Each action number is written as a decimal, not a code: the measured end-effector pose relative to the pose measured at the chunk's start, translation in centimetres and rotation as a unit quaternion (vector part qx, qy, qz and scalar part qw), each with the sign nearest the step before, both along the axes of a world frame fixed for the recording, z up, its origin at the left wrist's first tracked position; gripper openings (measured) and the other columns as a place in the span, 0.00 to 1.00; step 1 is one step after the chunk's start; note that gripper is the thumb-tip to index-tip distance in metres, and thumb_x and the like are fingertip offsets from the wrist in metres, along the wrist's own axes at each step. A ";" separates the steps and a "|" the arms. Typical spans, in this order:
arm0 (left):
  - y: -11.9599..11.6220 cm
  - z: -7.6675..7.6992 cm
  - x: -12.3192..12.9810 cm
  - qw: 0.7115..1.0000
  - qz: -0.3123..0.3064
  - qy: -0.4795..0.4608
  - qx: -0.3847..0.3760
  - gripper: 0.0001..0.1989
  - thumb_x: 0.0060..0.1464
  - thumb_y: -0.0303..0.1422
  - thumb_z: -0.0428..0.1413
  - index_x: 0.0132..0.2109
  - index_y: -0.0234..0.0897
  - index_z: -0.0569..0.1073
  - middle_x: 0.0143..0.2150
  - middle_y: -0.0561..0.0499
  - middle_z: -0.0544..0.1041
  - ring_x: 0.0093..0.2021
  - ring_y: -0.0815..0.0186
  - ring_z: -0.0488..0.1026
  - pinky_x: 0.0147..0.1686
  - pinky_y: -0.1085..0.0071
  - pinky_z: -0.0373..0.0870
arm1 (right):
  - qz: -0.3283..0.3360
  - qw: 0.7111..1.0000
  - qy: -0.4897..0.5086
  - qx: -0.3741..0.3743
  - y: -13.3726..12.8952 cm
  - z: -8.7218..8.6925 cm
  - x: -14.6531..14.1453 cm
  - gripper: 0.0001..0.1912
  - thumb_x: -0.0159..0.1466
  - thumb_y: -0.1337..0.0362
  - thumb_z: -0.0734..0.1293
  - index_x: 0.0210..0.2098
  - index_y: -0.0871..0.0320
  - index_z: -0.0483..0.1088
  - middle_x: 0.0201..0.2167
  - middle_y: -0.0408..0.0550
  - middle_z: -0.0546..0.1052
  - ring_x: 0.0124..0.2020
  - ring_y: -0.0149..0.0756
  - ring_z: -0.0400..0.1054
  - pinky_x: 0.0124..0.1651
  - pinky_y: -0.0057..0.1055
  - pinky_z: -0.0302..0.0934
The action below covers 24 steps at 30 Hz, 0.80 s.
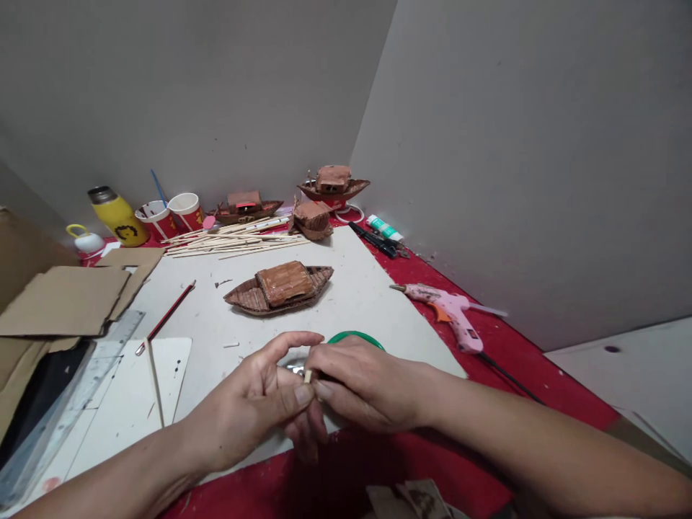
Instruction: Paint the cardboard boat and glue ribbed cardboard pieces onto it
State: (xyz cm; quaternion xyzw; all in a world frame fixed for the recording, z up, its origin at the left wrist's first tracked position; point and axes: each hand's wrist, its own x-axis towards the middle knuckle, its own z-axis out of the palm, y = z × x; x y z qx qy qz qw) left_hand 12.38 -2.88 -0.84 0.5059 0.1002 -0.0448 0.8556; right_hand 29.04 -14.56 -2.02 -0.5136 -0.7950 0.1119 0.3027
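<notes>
A small pale stick piece (308, 376) shows between my two hands, low in the middle of the head view. My left hand (259, 393) pinches it at the thumb tip, with the index finger arched above. My right hand (362, 386) closes on the same piece from the right, its thumb and curled index finger against it. Partly hidden behind the hands are a green curved rim (357, 336) and something shiny. Beyond them a brown model boat (281, 285) with a glossy, rounded cabin roof rests on the white board (367, 288).
To the right lies a pink glue gun (454, 310) on the red cloth (513, 360). Thin wooden sticks (232, 238), more model boats (334, 182), paper cups (185, 211) and a yellow bottle (117, 216) stand at the back. Cardboard (65, 299) and a pencil (170, 311) are left.
</notes>
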 end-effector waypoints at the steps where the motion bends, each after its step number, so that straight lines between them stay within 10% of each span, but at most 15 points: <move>1: 0.1 0.0 0.0 1.000 -0.001 0.000 -0.001 0.31 0.61 0.33 0.55 0.66 0.37 0.51 0.28 0.50 0.78 0.24 0.69 0.76 0.27 0.76 0.68 | 0.000 1.000 0.008 -0.002 0.0 0.0 0.0 0.12 0.71 0.63 0.52 0.32 0.56 0.60 0.24 0.42 0.69 0.25 0.31 0.62 0.29 0.27 0.55; 24: 1.2 -0.3 0.0 0.997 -0.049 0.000 -0.062 0.37 0.61 0.33 0.55 0.70 0.43 0.44 0.28 0.50 0.78 0.25 0.68 0.75 0.26 0.75 0.69 | -0.023 0.995 0.071 -0.063 0.1 0.0 -0.4 0.14 0.71 0.64 0.52 0.29 0.55 0.58 0.23 0.40 0.64 0.23 0.29 0.57 0.28 0.26 0.52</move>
